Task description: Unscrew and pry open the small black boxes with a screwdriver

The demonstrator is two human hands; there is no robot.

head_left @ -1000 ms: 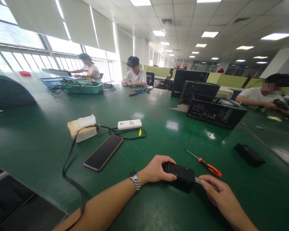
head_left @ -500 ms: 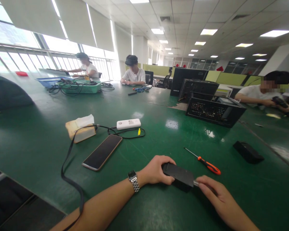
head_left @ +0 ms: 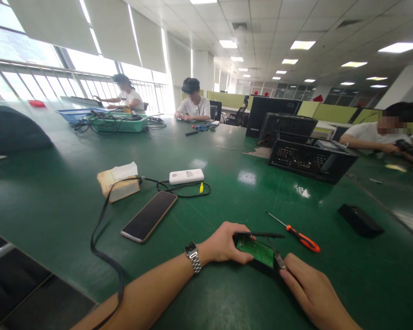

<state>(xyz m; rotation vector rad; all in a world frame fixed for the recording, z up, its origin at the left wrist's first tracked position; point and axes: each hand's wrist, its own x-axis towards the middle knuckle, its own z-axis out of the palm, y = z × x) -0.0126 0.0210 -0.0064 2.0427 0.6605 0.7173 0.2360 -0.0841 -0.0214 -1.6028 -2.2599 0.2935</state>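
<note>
My left hand (head_left: pixel 227 245), wearing a wristwatch, grips the left end of a black plastic case (head_left: pixel 263 268). Its black cover (head_left: pixel 266 235) is tilted up along the far side, and a green circuit board (head_left: pixel 256 251) shows inside. At the right end of the case, my right hand (head_left: pixel 304 277) pinches a small silvery metal piece (head_left: pixel 280 262) against its edge; most of that piece is hidden by my fingers. Beyond my right hand lies an orange-and-black screwdriver (head_left: pixel 303 238) on the green table (head_left: pixel 206 293).
Left of my hands lie a phone (head_left: pixel 149 216), a tissue pack (head_left: pixel 120 185) and a white power bank (head_left: pixel 186 176) with a black cable. A second black block (head_left: pixel 360 221) rests at right. Farther back are computer parts (head_left: pixel 311 158), a green basket (head_left: pixel 134 124) and several people at work.
The black case's cover has come up from its body, exposing the green circuit board. My right hand has stayed at the right end. The view has shifted slightly left.
</note>
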